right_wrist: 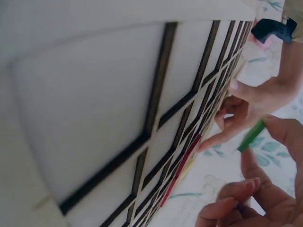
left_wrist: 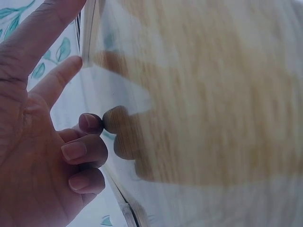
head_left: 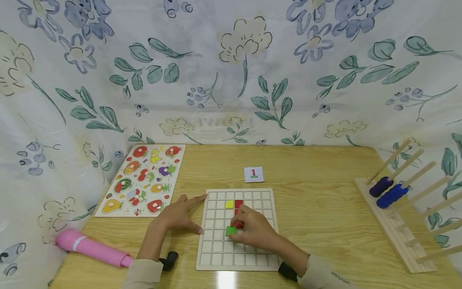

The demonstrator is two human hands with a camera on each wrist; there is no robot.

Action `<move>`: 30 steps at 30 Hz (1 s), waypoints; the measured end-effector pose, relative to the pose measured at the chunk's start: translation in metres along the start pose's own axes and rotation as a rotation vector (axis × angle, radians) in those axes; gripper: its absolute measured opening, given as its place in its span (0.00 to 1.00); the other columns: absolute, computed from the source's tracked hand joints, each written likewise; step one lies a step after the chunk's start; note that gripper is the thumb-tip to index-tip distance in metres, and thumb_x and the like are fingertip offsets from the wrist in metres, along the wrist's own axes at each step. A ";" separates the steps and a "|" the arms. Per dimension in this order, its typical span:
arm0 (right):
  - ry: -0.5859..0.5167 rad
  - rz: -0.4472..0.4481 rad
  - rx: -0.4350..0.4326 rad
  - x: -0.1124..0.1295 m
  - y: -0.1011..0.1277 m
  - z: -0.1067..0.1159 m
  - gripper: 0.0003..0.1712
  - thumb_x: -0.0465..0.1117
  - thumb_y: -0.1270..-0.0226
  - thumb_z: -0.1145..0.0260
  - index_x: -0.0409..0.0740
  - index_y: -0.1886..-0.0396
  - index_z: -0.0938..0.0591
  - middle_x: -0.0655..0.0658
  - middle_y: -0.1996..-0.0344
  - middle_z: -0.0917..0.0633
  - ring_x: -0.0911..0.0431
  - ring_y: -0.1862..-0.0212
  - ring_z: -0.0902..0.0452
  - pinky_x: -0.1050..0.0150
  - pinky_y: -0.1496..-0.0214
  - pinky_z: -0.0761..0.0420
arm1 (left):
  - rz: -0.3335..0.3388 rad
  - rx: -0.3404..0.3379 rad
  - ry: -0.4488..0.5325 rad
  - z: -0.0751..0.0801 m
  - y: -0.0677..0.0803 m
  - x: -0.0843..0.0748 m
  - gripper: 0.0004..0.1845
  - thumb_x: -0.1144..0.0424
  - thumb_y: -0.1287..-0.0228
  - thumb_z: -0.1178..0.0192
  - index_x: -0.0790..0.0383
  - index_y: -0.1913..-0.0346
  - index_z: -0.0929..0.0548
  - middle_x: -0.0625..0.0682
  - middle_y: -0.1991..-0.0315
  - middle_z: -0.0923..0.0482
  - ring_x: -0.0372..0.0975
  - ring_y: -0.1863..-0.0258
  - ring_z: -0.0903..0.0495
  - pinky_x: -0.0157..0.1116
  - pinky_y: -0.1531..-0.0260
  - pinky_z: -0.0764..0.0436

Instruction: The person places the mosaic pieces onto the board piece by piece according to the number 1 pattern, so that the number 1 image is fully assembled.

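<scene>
A white grid board [head_left: 215, 260] lies on the wooden table. My right hand [head_left: 254, 228] pinches a small green square tile [head_left: 231, 231] between thumb and finger over the middle of the board. In the right wrist view the green tile [right_wrist: 251, 135] is edge-on, tilted and apart from the grid. Red tiles [head_left: 238, 204] sit in a column of cells, partly hidden by that hand. Beside the top one is a yellow tile [head_left: 229, 204] with a slanted side. My left hand [head_left: 177, 214] spreads thumb and index finger against the board's left edge, its other fingers bent.
Behind the board lies a small pattern card [head_left: 254, 174] with a coloured figure. A fruit puzzle board [head_left: 121, 196] is at the back left, a pink cylindrical object [head_left: 97, 249] at the front left. On the right stands a wooden peg rack [head_left: 393, 228] with blue beads.
</scene>
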State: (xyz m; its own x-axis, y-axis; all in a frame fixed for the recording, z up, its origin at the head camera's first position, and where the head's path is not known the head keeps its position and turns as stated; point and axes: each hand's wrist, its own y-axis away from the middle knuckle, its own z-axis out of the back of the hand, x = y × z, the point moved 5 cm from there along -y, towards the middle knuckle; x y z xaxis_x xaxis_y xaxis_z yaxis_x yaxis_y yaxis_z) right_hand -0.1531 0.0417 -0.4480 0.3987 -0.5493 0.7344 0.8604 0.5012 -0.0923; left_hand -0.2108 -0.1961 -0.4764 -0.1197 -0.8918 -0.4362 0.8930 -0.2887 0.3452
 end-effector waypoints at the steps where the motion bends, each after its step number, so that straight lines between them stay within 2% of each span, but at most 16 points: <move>1: 0.010 0.003 0.006 0.000 0.000 -0.001 0.10 0.43 0.48 0.22 0.46 0.69 0.13 0.52 0.70 0.27 0.64 0.70 0.33 0.72 0.68 0.31 | -0.001 0.000 0.003 0.000 0.000 0.000 0.59 0.36 0.71 0.20 0.31 0.27 0.35 0.54 0.55 0.32 0.44 0.69 0.29 0.41 0.70 0.28; 7: 0.063 0.016 0.044 0.000 -0.001 -0.007 0.10 0.41 0.48 0.20 0.44 0.68 0.12 0.52 0.71 0.28 0.65 0.69 0.32 0.72 0.66 0.30 | -0.011 0.001 0.015 0.000 0.002 -0.002 0.59 0.36 0.70 0.19 0.33 0.27 0.35 0.54 0.56 0.32 0.44 0.69 0.29 0.41 0.70 0.29; 12: 0.232 0.058 0.069 0.003 -0.002 -0.014 0.12 0.43 0.46 0.22 0.44 0.65 0.11 0.55 0.70 0.28 0.67 0.72 0.37 0.73 0.68 0.33 | -0.014 -0.003 0.014 0.001 0.003 -0.002 0.59 0.36 0.70 0.19 0.32 0.26 0.35 0.54 0.56 0.33 0.44 0.70 0.30 0.40 0.71 0.30; 17: 0.370 0.131 0.046 0.006 -0.002 -0.018 0.12 0.46 0.45 0.22 0.44 0.64 0.12 0.55 0.70 0.27 0.67 0.73 0.39 0.74 0.69 0.35 | -0.014 -0.005 0.016 0.001 0.004 -0.003 0.59 0.36 0.70 0.20 0.32 0.26 0.35 0.53 0.56 0.33 0.44 0.70 0.30 0.40 0.71 0.30; 21: 0.393 0.144 0.041 0.008 -0.004 -0.019 0.12 0.46 0.45 0.22 0.45 0.66 0.12 0.55 0.71 0.28 0.67 0.74 0.38 0.74 0.70 0.34 | -0.009 0.001 0.021 0.002 0.004 -0.003 0.59 0.36 0.70 0.20 0.32 0.26 0.36 0.53 0.56 0.33 0.44 0.70 0.30 0.40 0.71 0.31; 25: 0.384 0.114 0.044 0.008 -0.005 -0.019 0.11 0.46 0.46 0.22 0.47 0.66 0.12 0.55 0.72 0.28 0.67 0.75 0.38 0.74 0.72 0.34 | -0.008 0.008 0.022 0.002 0.003 -0.003 0.60 0.36 0.70 0.20 0.33 0.26 0.36 0.53 0.57 0.34 0.44 0.71 0.31 0.40 0.71 0.31; 30: 0.432 0.099 0.054 0.009 -0.005 -0.020 0.15 0.50 0.48 0.21 0.49 0.64 0.11 0.55 0.72 0.28 0.66 0.75 0.38 0.73 0.71 0.34 | -0.005 0.011 0.023 0.000 0.002 -0.002 0.59 0.36 0.69 0.20 0.33 0.26 0.36 0.54 0.57 0.34 0.44 0.70 0.31 0.40 0.71 0.31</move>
State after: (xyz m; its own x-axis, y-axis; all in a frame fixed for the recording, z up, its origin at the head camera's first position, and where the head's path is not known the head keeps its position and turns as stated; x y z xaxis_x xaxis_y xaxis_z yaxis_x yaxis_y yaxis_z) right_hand -0.1476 0.0214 -0.4544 0.5844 -0.7199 0.3746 0.7981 0.5933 -0.1048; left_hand -0.2091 -0.1954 -0.4747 -0.1141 -0.8823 -0.4567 0.8878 -0.2969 0.3517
